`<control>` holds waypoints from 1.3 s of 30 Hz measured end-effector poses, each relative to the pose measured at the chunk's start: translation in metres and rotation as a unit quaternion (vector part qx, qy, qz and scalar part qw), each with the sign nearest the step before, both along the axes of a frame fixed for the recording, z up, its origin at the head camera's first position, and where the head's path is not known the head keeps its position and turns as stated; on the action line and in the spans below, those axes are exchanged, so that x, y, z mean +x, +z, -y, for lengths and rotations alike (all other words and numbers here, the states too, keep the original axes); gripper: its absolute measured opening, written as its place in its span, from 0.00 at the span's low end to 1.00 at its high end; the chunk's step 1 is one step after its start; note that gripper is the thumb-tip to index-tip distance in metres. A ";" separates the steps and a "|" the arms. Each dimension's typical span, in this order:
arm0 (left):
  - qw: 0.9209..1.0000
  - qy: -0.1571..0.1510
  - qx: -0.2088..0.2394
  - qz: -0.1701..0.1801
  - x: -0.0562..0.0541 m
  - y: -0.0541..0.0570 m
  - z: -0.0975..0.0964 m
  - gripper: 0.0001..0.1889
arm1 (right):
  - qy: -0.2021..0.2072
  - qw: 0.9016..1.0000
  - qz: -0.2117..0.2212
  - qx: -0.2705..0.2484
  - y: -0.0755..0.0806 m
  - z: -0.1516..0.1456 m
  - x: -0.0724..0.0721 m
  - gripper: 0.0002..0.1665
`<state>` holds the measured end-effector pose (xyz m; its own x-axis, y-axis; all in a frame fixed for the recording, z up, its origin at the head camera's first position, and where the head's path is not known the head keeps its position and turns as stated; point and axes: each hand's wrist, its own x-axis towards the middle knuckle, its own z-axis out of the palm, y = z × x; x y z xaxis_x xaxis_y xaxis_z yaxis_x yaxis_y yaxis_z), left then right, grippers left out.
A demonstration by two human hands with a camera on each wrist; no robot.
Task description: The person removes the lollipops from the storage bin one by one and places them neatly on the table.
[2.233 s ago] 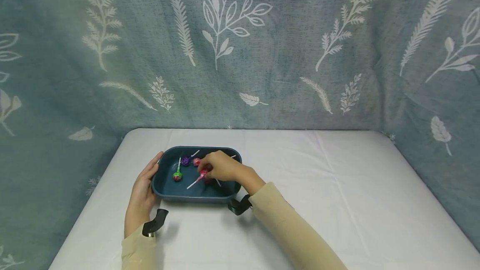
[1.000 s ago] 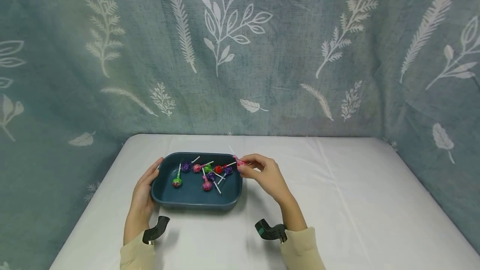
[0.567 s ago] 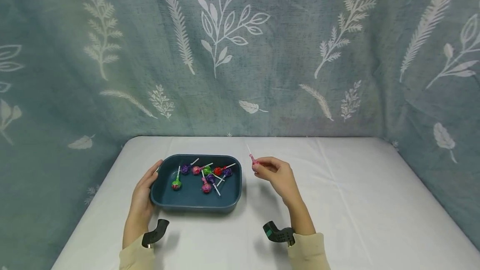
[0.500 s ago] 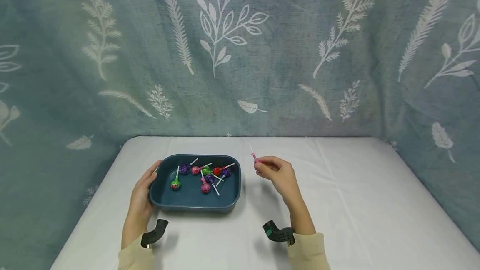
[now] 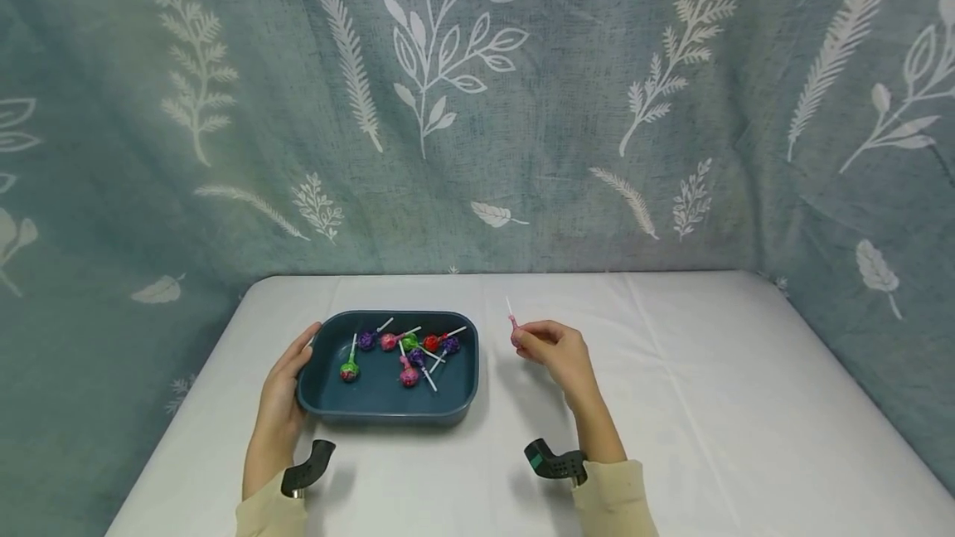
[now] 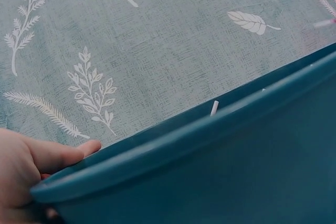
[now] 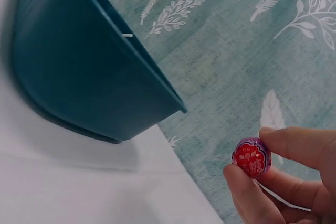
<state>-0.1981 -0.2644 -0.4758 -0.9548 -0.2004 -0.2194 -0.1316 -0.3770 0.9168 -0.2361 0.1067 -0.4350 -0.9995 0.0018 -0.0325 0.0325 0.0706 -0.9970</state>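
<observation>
A dark blue tub [image 5: 388, 418] stands on the white-covered table with several lollipops in it. At its left end my left hand [image 5: 278, 404] holds it, the fingers along the outside near the far corner. In the left wrist view that hand's fingers hold the rim [image 6: 173, 150]. To the right of the tub, my right hand [image 5: 561, 355] pinches a pink lollipop [image 5: 513, 331] by its wrapped head, the white stick pointing up. The right wrist view shows thumb and fingertips around the red and purple candy ball [image 7: 252, 157].
Inside the tub lie a green lollipop [image 5: 349, 371] at left, a purple one [image 5: 366, 341] at the back, a red one [image 5: 431, 343] at right and a pink one [image 5: 409, 376] nearer the front. A patterned green-blue curtain [image 5: 477, 106] hangs behind the white tablecloth [image 5: 671, 404].
My right hand has come up out of the tub with a pink lollipop, moved right past the rim and then lowered slightly, turning the stick more upright. The left hand stays at the tub.
</observation>
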 end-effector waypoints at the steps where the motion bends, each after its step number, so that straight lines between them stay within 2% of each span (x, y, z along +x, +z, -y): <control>1: 1.000 0.000 0.002 -0.001 0.000 0.000 0.000 0.23 | -0.001 1.000 0.005 0.003 -0.002 0.000 -0.001 0.14; 13: 1.000 -0.002 0.002 -0.006 0.000 -0.001 0.001 0.23 | -0.008 0.994 0.056 0.097 -0.024 0.001 -0.007 0.14; 25: 1.000 -0.003 -0.004 0.003 0.000 -0.003 0.000 0.23 | -0.042 0.988 0.046 0.143 -0.045 0.002 -0.008 0.13; 32: 1.000 -0.002 -0.008 0.002 0.001 -0.002 -0.001 0.22 | -0.052 0.991 0.044 0.117 -0.046 0.005 -0.007 0.10; 39: 1.000 -0.001 -0.013 0.002 0.001 -0.003 -0.001 0.22 | -0.054 0.991 0.050 0.114 -0.045 0.003 -0.007 0.11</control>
